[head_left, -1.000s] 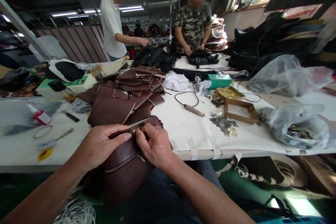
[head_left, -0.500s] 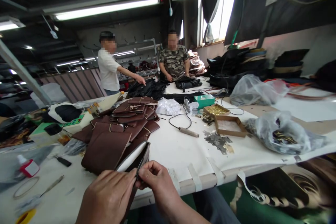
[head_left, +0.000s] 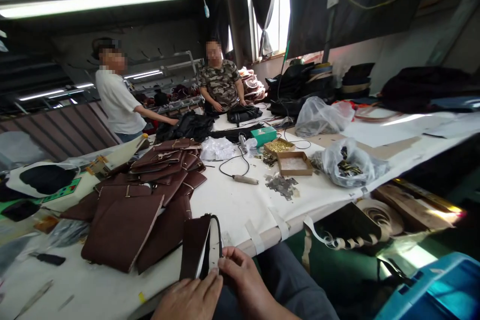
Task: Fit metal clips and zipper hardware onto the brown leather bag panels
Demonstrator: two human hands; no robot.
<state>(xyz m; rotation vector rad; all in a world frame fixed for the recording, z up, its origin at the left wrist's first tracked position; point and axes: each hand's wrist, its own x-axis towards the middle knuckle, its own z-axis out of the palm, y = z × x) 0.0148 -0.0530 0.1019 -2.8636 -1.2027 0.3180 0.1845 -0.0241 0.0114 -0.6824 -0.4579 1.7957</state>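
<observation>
The dark brown leather bag with pale lining [head_left: 194, 245] is at ten o'clock from the right hand [head_left: 248, 277], which pinches its black edge; its long side points to twelve; the left hand [head_left: 189, 300] touches its near end, grip hidden; neither hand is nearer.

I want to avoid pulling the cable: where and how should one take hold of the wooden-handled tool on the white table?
I would grip the middle of the wooden handle, coming from above and the near side, fingers across it. It lies flat and lengthwise left to right, while the black cord leaves its left end and loops behind it.
</observation>
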